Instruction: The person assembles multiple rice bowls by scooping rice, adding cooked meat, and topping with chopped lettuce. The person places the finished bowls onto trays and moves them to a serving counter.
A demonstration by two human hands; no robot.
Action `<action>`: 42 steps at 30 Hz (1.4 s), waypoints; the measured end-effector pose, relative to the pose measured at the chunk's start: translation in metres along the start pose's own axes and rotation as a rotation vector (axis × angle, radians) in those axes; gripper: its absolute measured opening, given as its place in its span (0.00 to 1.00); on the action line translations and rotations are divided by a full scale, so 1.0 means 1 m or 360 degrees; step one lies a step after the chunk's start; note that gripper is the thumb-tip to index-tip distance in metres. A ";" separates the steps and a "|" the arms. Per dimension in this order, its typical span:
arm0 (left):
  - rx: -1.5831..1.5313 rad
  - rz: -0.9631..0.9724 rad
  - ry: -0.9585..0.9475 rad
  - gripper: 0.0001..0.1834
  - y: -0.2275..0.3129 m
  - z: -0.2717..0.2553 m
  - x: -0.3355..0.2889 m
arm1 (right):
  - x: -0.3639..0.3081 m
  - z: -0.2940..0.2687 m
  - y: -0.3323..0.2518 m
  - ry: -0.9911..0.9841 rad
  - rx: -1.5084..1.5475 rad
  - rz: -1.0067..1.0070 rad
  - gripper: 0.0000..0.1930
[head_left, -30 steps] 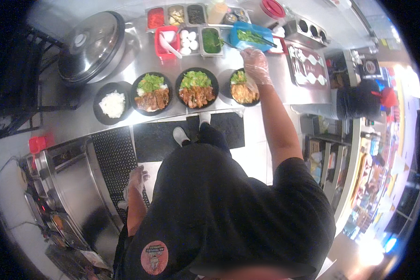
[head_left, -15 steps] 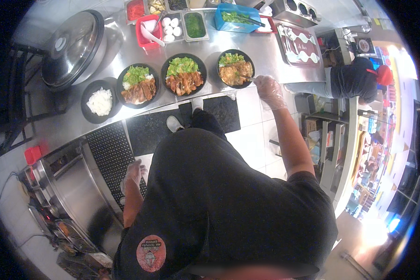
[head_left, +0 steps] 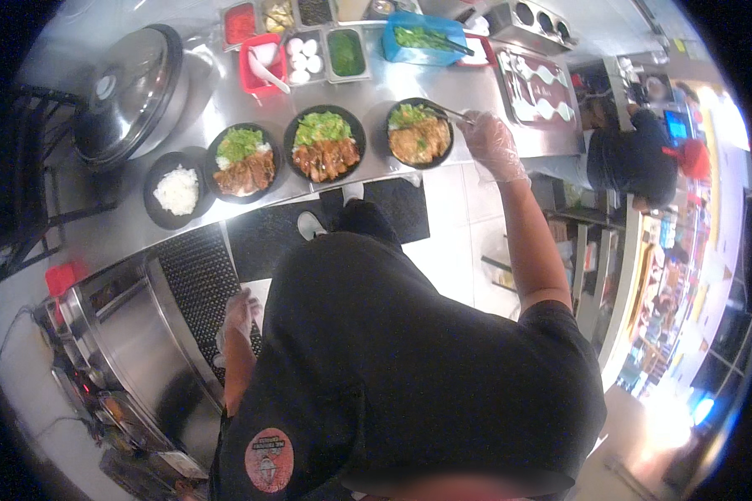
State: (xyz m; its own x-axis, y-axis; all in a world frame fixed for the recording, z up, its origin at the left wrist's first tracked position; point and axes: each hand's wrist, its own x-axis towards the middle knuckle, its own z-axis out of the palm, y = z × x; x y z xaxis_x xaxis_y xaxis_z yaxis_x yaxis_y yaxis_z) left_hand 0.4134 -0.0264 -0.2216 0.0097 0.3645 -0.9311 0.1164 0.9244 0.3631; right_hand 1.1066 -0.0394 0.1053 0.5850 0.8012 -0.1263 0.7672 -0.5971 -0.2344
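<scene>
My right hand [head_left: 491,142], in a clear plastic glove, is closed around a thin metal utensil [head_left: 448,110] whose exact kind I cannot make out. Its tip reaches the far right rim of a black bowl [head_left: 390,159] holding lettuce and pale golden, sauce-covered meat. Left of it stand two more black bowls [head_left: 362,149] [head_left: 211,179] with lettuce and browned sliced meat. A further bowl at the far left holds white rice [head_left: 177,191]. My left hand [head_left: 241,315], gloved too, hangs low beside my body with loosely extended fingers, holding nothing.
Along the counter's back are metal pans of toppings, white eggs [head_left: 304,58], a red container [head_left: 263,82] with a white ladle, and a blue bin [head_left: 426,52] of greens with tongs. A large lidded pot [head_left: 134,92] stands left. A brown tray [head_left: 539,88] and another person [head_left: 635,159] are right.
My right hand has shifted away from me and slightly right. The utensil's tip has moved from over the meat to the bowl's far rim. My left hand stays low.
</scene>
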 end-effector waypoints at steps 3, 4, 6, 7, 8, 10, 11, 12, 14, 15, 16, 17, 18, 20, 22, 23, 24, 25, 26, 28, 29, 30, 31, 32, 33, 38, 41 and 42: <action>0.0466 0.0431 0.0005 0.21 -0.025 -0.002 -0.036 | 0.046 0.005 -0.025 0.0084 0.0009 -0.0168 0.19; 0.0474 0.0226 0.0060 0.21 -0.026 -0.001 -0.037 | 0.065 0.016 -0.031 0.0138 0.0003 -0.0305 0.19; 0.0459 -0.0195 0.0166 0.22 -0.035 0.002 -0.035 | 0.105 0.038 -0.050 0.0242 -0.0012 -0.0592 0.18; 0.0311 -0.0207 0.0196 0.22 -0.039 0.002 -0.036 | 0.124 0.046 -0.062 0.0130 -0.0087 -0.0539 0.17; 0.0267 -0.0119 0.0180 0.22 -0.038 0.004 -0.040 | 0.141 0.054 -0.079 0.0021 -0.0166 -0.0492 0.16; 0.0207 0.0055 0.0128 0.23 -0.028 0.011 -0.048 | 0.168 0.062 -0.093 -0.0132 -0.0281 -0.0432 0.16; 0.0138 0.0091 0.0141 0.23 -0.024 0.019 -0.052 | 0.183 0.072 -0.097 -0.0178 -0.0306 -0.0446 0.17; 0.0068 0.0050 0.0152 0.24 -0.020 0.028 -0.057 | 0.191 0.078 -0.102 -0.0221 -0.0339 -0.0461 0.19; -0.0047 -0.0035 0.0162 0.24 -0.008 0.041 -0.065 | 0.202 0.086 -0.103 -0.0219 -0.0315 -0.0447 0.18; -0.0106 -0.0046 0.0109 0.24 -0.015 0.039 -0.056 | 0.205 0.088 -0.106 -0.0224 -0.0296 -0.0446 0.18; -0.0052 -0.0032 0.0121 0.24 -0.022 0.033 -0.050 | 0.207 0.090 -0.109 -0.0211 -0.0305 -0.0441 0.16; -0.0001 -0.0024 0.0124 0.24 -0.026 0.039 -0.051 | 0.207 0.093 -0.110 -0.0199 -0.0325 -0.0434 0.15; 0.0052 -0.0014 0.0126 0.24 -0.029 0.044 -0.052 | 0.208 0.096 -0.111 -0.0185 -0.0344 -0.0425 0.15; 0.0079 0.0009 0.0115 0.24 -0.032 0.048 -0.053 | 0.212 0.102 -0.104 -0.0164 -0.0308 -0.0479 0.15; 0.0106 0.0026 0.0121 0.24 -0.034 0.047 -0.053 | 0.215 0.109 -0.088 -0.0089 -0.0263 -0.0551 0.14; 0.0130 -0.0024 0.0114 0.24 -0.034 0.047 -0.054 | 0.214 0.109 -0.081 -0.0027 -0.0238 -0.0605 0.14; 0.0155 -0.0074 0.0106 0.24 -0.032 0.045 -0.054 | 0.213 0.110 -0.076 0.0036 -0.0214 -0.0658 0.13; 0.0181 -0.0123 0.0096 0.25 -0.031 0.043 -0.054 | 0.212 0.111 -0.071 0.0053 -0.0175 -0.0630 0.13; 0.0112 -0.0135 0.0088 0.25 -0.032 0.040 -0.051 | 0.207 0.108 -0.072 0.0067 -0.0134 -0.0611 0.12; -0.0023 -0.0156 0.0073 0.25 -0.036 0.025 -0.038 | 0.201 0.102 -0.070 0.0087 -0.0129 -0.0653 0.12; -0.0096 -0.0089 -0.0039 0.25 -0.032 0.019 -0.036 | 0.199 0.100 -0.067 0.0097 -0.0169 -0.0713 0.12; -0.0070 -0.0093 -0.0020 0.24 -0.032 0.018 -0.033 | 0.198 0.098 -0.066 0.0105 -0.0208 -0.0775 0.12; -0.0046 -0.0096 0.0000 0.24 -0.028 0.017 -0.028 | 0.198 0.098 -0.067 0.0118 -0.0180 -0.0759 0.12; -0.0019 -0.0100 0.0014 0.23 -0.017 0.018 -0.028 | 0.198 0.098 -0.066 0.0134 -0.0157 -0.0738 0.13; 0.0039 0.0013 0.0174 0.22 0.013 0.050 -0.059 | 0.196 0.096 -0.060 0.0157 -0.0159 -0.0696 0.13; 0.0046 0.0009 0.0190 0.22 0.019 0.039 -0.061 | 0.185 0.087 -0.092 -0.0109 -0.0241 -0.0356 0.14; 0.0076 -0.0022 0.0221 0.22 0.014 0.038 -0.068 | 0.189 0.089 -0.104 -0.0146 -0.0353 -0.0349 0.14; 0.0084 -0.0042 0.0239 0.22 0.007 0.033 -0.068 | 0.191 0.091 -0.107 -0.0167 -0.0381 -0.0347 0.14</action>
State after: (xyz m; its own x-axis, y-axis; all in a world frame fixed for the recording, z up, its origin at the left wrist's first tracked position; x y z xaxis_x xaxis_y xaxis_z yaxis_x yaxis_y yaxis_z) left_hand 0.4464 -0.0480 -0.1571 -0.1421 0.3565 -0.9234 0.1666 0.9282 0.3327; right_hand 1.1124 0.1810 0.0190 0.3798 0.9033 -0.1996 0.9184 -0.3940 -0.0354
